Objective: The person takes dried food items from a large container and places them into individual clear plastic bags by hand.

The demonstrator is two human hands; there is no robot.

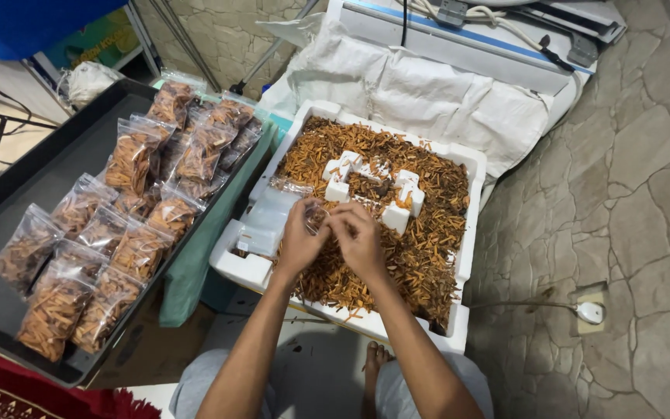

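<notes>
I see the left hand (301, 242) and right hand (360, 239) pressed close together, pinching a small clear plastic bag (316, 215) over the white foam box (471, 233) of orange-brown snack sticks (420, 256). Left of the box, filled bags (129, 233) lie on a dark tray (9, 202)

This looks like a home packing spot set up on the floor: irregular stone paving (645, 194) runs under a white foam box (471, 233) heaped with orange-brown snack sticks (420, 256), a dark tray (32, 186) holds rows of filled clear bags (129, 248), and a white sealing machine (467, 39) sits behind
</notes>
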